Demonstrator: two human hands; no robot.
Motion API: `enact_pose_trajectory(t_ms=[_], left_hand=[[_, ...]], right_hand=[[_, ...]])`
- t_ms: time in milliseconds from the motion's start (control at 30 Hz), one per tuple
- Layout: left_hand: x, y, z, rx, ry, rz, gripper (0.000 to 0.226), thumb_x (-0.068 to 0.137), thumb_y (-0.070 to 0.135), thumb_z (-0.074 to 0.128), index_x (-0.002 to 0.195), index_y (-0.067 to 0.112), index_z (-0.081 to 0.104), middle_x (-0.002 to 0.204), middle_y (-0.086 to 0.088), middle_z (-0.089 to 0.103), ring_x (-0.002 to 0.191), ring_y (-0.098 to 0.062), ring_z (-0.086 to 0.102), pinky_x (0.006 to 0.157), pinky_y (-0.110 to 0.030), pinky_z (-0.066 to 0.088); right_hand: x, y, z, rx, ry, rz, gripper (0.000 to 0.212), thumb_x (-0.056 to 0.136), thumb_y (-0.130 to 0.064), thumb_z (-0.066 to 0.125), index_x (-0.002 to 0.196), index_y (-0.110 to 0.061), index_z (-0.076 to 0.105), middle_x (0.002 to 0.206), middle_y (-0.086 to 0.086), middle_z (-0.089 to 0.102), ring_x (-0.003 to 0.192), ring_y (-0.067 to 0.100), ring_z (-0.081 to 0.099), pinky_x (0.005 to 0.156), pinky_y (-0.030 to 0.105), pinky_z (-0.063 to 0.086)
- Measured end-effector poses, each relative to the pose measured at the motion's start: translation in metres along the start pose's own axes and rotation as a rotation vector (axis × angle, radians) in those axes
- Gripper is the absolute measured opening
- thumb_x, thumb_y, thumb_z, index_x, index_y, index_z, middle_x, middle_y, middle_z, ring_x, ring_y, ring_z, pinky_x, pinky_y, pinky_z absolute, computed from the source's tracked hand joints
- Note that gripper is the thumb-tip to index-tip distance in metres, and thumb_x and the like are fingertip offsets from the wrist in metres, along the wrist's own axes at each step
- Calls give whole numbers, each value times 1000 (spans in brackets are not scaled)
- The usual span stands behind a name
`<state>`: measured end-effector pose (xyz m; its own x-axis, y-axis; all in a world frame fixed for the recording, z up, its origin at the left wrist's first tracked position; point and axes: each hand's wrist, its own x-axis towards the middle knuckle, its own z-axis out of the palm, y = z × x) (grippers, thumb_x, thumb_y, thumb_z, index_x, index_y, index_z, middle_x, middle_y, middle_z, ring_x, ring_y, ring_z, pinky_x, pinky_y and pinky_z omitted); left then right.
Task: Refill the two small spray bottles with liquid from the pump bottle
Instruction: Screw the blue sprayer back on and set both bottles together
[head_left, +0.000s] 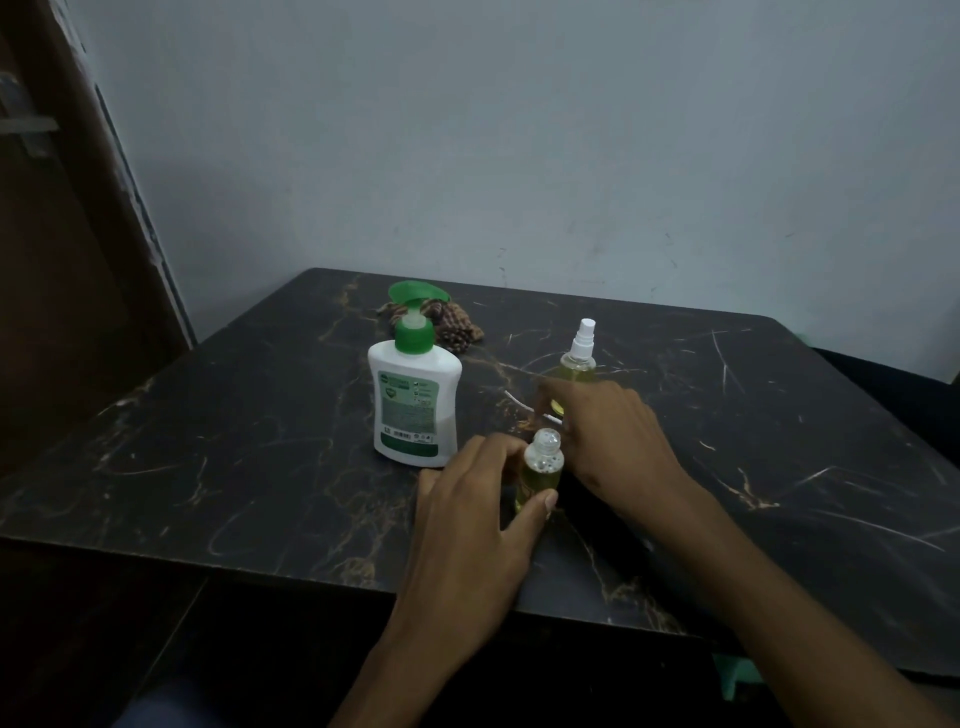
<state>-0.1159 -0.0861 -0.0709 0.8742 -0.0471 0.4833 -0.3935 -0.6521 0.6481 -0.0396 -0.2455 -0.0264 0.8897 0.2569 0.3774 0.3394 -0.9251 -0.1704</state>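
The open spray bottle (542, 464) is held upright, pinched by the left hand (470, 512); the right hand (610, 434), just beyond, is spread over the spray head.

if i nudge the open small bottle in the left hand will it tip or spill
Probably tippy: the open bottle is narrow and tall for its base, though the left hand grips it, which steadies it. With no cap on and yellow liquid inside, a tip would likely spill. It looks like clear plastic, so probably light and not fragile, possibly slick if wet.
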Motion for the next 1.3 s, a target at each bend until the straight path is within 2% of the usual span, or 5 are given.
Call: enact_pose_trajectory(t_ms=[167, 733, 967, 1100, 1300], left_hand=[[0, 2, -1, 5, -3, -7, 25, 91, 41, 74, 112, 41, 60, 107, 25, 62, 102, 4, 58, 97, -34, 42], [-1, 4, -3, -2, -22, -25, 27, 92, 43, 72, 117, 37, 62, 110, 22, 63, 104, 3, 59, 99, -42, 46], [-2, 6, -5, -35, -24, -28, 26, 92, 41, 73, 115, 38, 61, 109, 22, 63, 104, 4, 59, 101, -44, 47], [-2, 7, -5, -32, -30, -25, 27, 91, 40, 75, 114, 39, 61, 108, 21, 63, 105, 2, 59, 101, -44, 46], [-2, 7, -4, -27, -30, -24, 27, 90, 39, 76, 112, 38, 60, 106, 20, 64, 103, 2, 59, 100, -44, 46]], right_hand=[[-5, 14, -1, -6, -20, 74, 36, 89, -40, 74, 119, -28, 57, 100, -4, 69, 89, 21, 66, 78, 41, 58], [-37, 55, -10, -24, -40, 162, 14, 92, -36, 69, 104, -28, 68, 92, -11, 66, 84, 11, 64, 75, 38, 58], [-77, 66, -46, 28, -5, 158, 19, 84, -41, 79, 96, -39, 64, 96, -18, 52, 90, 6, 49, 69, 26, 37], [-99, 54, -89, 189, 20, 107, 20, 82, -38, 78, 97, -42, 65, 88, -20, 66, 78, 0, 63, 63, 20, 43], [-101, 22, -131, 183, 110, -56, 26, 80, -41, 79, 105, -41, 72, 86, -19, 70, 75, 1, 65, 66, 36, 57]])
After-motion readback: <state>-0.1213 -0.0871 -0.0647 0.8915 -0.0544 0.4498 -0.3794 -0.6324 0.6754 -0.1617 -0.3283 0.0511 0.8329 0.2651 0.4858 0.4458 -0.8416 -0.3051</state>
